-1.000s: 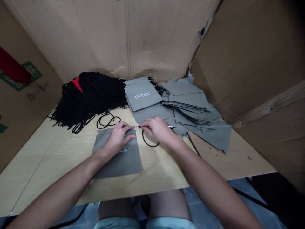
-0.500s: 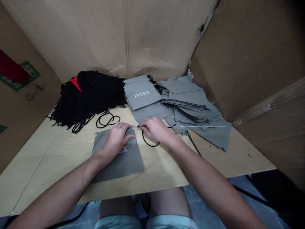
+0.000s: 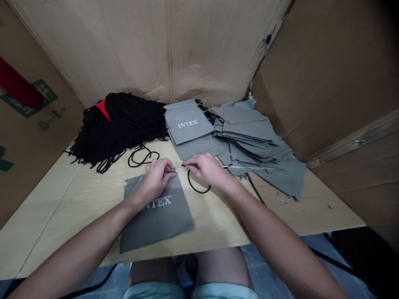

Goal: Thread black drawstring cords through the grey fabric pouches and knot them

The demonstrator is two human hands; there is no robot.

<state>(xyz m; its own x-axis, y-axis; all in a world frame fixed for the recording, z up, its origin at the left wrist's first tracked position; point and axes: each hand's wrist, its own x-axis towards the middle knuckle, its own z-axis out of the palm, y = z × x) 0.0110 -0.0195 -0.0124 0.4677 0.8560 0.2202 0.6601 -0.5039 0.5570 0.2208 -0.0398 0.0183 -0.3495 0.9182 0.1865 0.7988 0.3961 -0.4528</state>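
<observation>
A grey flat bag (image 3: 158, 226) printed INTEX lies in front of me on the table. My left hand (image 3: 156, 178) pinches its top right corner between thumb and fingers. Just to the right, my right hand (image 3: 205, 170) is closed on a thin shiny rod (image 3: 264, 167), whose tip points at that corner; the rod's long end runs out to the right. A black cord (image 3: 199, 192) loops below the right hand and seems attached to the rod, but the fingers hide the join. Tip and bag corner are close together; whether they touch I cannot tell.
A heap of black cords (image 3: 124, 124) with a red tie (image 3: 102, 109) lies at the back left, one loose cord (image 3: 144, 158) before it. A neat stack of grey bags (image 3: 190, 133) and a looser pile (image 3: 249, 128) sit behind my right hand. Cardboard walls (image 3: 140, 50) enclose the table (image 3: 59, 199).
The bag's lower part has swung toward me and to the right, showing more of its print. My left hand still grips its corner; my right hand has barely moved.
</observation>
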